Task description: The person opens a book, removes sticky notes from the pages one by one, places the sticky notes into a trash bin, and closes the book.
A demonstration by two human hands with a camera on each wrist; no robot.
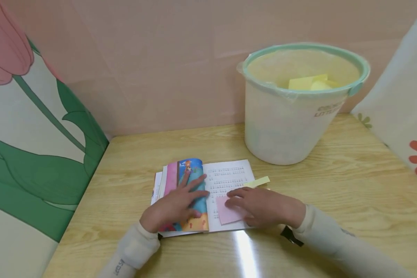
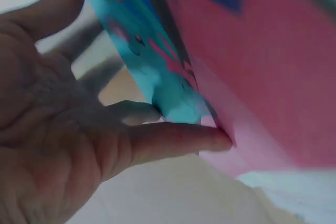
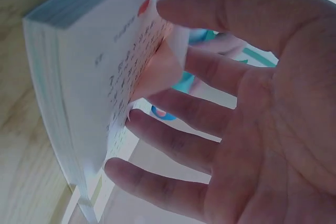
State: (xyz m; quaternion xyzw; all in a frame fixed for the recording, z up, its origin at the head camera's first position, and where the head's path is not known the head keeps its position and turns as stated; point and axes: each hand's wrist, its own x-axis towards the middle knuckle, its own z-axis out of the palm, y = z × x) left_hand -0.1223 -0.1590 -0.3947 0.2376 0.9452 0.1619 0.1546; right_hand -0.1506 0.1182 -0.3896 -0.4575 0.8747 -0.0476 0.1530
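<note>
An open book lies on the wooden table, with a printed text page on its right and a colourful picture page folded over on its left. My left hand rests on that picture page with fingers spread; the left wrist view shows its thumb against the pink part. On the text page sits a pink sticky note. My right hand lies over the note with extended fingers touching it and the page, hiding its right part. A pale yellow paper strip sticks out past the book's right edge.
Behind the book to the right stands a white bin with a mint green rim, a clear liner and yellow papers inside. A pink wall covering is at the back, and a tulip-print sheet hangs on the left.
</note>
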